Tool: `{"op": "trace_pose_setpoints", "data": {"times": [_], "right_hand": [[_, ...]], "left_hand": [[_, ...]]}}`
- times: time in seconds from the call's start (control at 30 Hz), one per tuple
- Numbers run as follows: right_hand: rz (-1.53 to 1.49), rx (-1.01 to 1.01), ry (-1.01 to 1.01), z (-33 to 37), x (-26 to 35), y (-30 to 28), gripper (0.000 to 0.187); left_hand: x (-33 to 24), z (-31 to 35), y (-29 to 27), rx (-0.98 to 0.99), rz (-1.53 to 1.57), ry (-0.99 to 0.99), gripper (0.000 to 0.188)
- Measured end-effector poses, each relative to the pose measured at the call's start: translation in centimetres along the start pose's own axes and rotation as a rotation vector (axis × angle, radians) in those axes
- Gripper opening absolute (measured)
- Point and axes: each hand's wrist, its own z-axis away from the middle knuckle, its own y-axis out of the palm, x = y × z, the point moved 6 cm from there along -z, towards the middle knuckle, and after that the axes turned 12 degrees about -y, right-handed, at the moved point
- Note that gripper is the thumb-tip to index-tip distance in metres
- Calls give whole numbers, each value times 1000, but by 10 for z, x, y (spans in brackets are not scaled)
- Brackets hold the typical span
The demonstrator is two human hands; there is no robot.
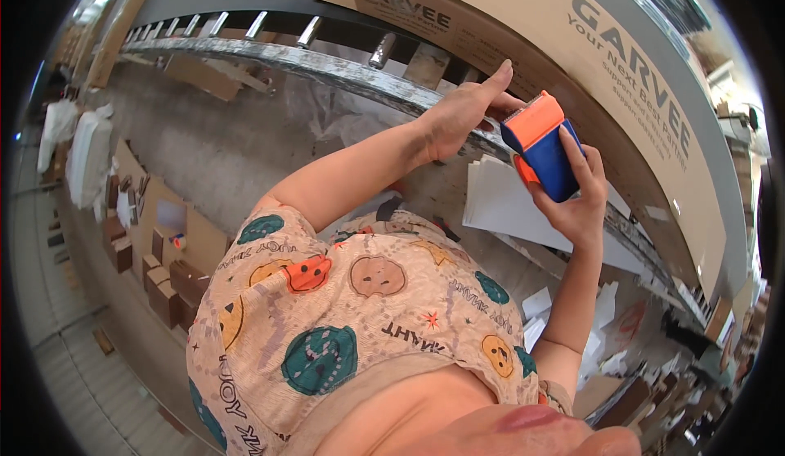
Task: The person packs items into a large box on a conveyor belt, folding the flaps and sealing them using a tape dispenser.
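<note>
My right hand (579, 186) is wrapped round a blue and orange tape dispenser (549, 147), its toothed orange end pointing up and away from me. Just left of that toothed end is my left hand (470, 111), thumb stretched out and fingers partly hidden beside the dispenser. I see nothing held in it. Beyond both hands stands a large brown carton (564, 35) with dark printing, its long side facing me. A narrower printed brown panel (425, 16) lies along its near side; I cannot tell whether it is a flap or another box.
The carton rests along a roller conveyor with a worn metal rail (327, 65). White sheets (499, 202) lean below the rail near my right forearm. Crumpled clear plastic (327, 116) lies under the conveyor. Several small brown boxes (163, 296) stand at the left, and scraps litter the floor at right.
</note>
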Motion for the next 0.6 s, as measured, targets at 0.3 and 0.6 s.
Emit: {"op": "trace_pose_setpoints", "data": {"times": [0.3, 0.6], "right_hand": [[66, -43, -223, -17, 2, 14, 77], [108, 22, -284, -67, 12, 26, 75]], "left_hand": [[3, -19, -11, 145, 479, 54, 43], [-21, -30, -44, 395, 678, 136, 49]]}}
